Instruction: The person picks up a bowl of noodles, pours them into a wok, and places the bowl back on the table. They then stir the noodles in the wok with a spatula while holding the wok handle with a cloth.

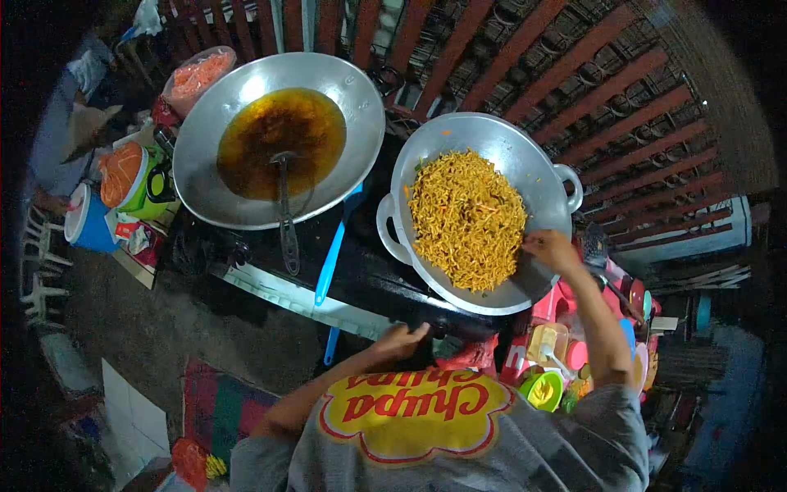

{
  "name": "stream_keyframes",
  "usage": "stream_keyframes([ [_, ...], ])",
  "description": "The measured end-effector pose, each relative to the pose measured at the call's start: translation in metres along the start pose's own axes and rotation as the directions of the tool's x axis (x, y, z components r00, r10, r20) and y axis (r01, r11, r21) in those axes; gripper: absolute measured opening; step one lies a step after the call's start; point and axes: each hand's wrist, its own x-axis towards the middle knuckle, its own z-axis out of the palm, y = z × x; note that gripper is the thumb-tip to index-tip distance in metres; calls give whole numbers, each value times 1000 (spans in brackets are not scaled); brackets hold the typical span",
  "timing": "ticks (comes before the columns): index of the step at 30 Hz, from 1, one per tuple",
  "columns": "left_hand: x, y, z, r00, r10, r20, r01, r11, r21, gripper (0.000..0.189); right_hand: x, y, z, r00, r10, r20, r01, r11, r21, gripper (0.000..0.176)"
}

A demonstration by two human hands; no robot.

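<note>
A mound of brown fried noodles point(467, 217) with orange bits fills the middle of a silver two-handled wok point(537, 164). My right hand point(551, 248) is at the right edge of the mound, its fingertips pinched together on some noodles. My left hand point(400, 342) is low by the front of the black stove point(369, 283), near a dark knob. Its fingers point right and hold nothing that I can see. On the left burner sits a larger wok point(197, 164) of amber oil point(283, 123), with a metal slotted spatula point(287, 221) leaning in it.
A blue-handled utensil point(330, 266) lies between the woks. At the upper left is a tub of shredded orange food point(201, 75). Colourful containers point(543, 389) crowd the right side, beside my right forearm. Reddish slats point(525, 61) stand behind the stove.
</note>
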Motion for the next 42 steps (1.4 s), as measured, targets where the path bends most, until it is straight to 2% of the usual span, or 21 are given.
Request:
stream_keyframes([
  [1,-22,14,-27,981,-191,-29,187,976,-113,65,1,-5,4,1000,-4,-9,4,1000,-1,19],
  [2,-45,32,-59,972,-231,36,232,939,-252,69,2,-12,9,994,86,-62,-82,995,56,18],
  [3,-48,26,-58,911,-297,-285,197,922,-334,73,0,-15,12,978,178,-107,-165,979,118,18],
  [4,-47,28,-59,804,-401,-439,166,860,-482,74,-2,-14,9,977,179,-113,-165,979,121,18],
  [5,-68,52,-84,858,-306,-412,-57,741,-669,71,-5,-15,2,972,222,-81,-209,968,139,18],
  [6,-50,36,-86,827,-153,-541,-348,617,-706,66,-8,-20,-8,964,263,-48,-253,955,154,18],
  [8,-18,26,-96,758,-221,-614,-341,668,-661,58,-16,-35,-32,959,276,-60,-264,952,154,16],
  [12,-24,66,-117,795,-72,-602,-452,590,-669,56,-25,-47,-76,976,107,-187,-123,990,-73,16],
  [15,-23,71,-118,783,-141,-606,-384,656,-650,56,-29,-97,-106,952,198,-235,-280,872,-401,18],
  [18,-26,76,-122,833,-227,-505,-301,580,-757,56,-32,-131,-122,953,142,-267,-277,765,-581,18],
  [20,-37,81,-125,913,-64,-403,-396,105,-912,55,-36,-140,-130,962,40,-271,-202,772,-602,17],
  [22,-31,73,-118,892,3,-453,-449,129,-884,57,-37,-153,-138,954,77,-290,-266,663,-700,15],
  [25,-25,75,-113,810,-41,-584,-488,504,-712,64,-21,-100,-144,968,76,-237,-240,544,-804,19],
  [27,-19,74,-110,801,-108,-589,-429,584,-690,64,-4,-46,-132,981,111,-161,-195,469,-862,22],
  [29,-24,81,-111,773,-132,-620,-377,691,-617,58,10,-36,-97,960,267,-81,-241,647,-723,25],
  [31,-31,88,-114,794,-134,-592,-364,675,-642,69,33,17,-31,992,115,-54,-127,939,-320,21],
  [32,-31,91,-114,818,-138,-558,-346,657,-670,82,38,-4,-14,996,47,-73,-69,941,-330,21],
  [36,-27,86,-114,801,-74,-594,-404,664,-629,85,34,-19,-7,978,160,-137,-155,987,46,19],
  [37,-26,87,-112,802,-72,-592,-404,664,-629,85,32,-19,-15,974,188,-124,-183,982,54,18],
  [39,-23,88,-109,725,-185,-664,-365,713,-598,47,18,-29,-38,972,180,-149,-179,984,20,19],
  [42,-24,89,-111,739,-180,-649,-356,714,-603,47,-3,-55,-76,963,132,-234,-183,961,-209,19],
])
